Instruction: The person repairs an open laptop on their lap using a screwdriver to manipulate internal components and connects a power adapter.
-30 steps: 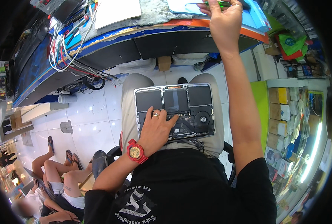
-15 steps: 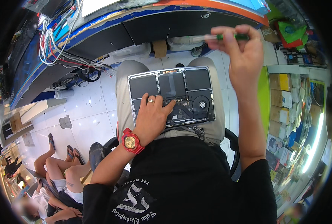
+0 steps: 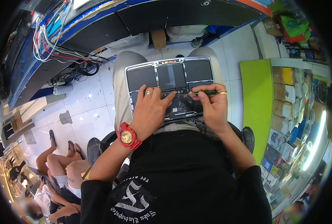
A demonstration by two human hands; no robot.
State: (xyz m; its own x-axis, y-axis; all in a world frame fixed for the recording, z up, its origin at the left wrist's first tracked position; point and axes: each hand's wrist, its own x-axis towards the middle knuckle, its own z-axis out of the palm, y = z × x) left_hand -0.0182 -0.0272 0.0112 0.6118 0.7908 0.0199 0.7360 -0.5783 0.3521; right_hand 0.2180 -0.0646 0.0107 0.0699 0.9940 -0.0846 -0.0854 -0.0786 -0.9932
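An opened silver laptop [image 3: 139, 74] lies across my thighs, its black battery cells, circuit board and fan side showing. My left hand [image 3: 149, 108], with a ring and a red watch, rests on the left and middle of the board, fingers apart, index fingertip on the middle. My right hand [image 3: 212, 106] grips a green-handled screwdriver [image 3: 207, 93], whose thin shaft points left over the board near my left index fingertip. Whether the tip touches a part, I cannot tell.
A dark-fronted bench [image 3: 139, 22] with cables [image 3: 42, 44] stands ahead. Boxes and bins [image 3: 158, 39] sit beneath it. A green panel [image 3: 255, 93] and glass display case [image 3: 289, 130] are on my right. Seated people [image 3: 65, 179] are at the lower left. White tiled floor [image 3: 83, 112] surrounds me.
My right hand has come down from the bench top with the screwdriver to the laptop. The view has shifted so the bench sits higher. My left hand stays on the laptop.
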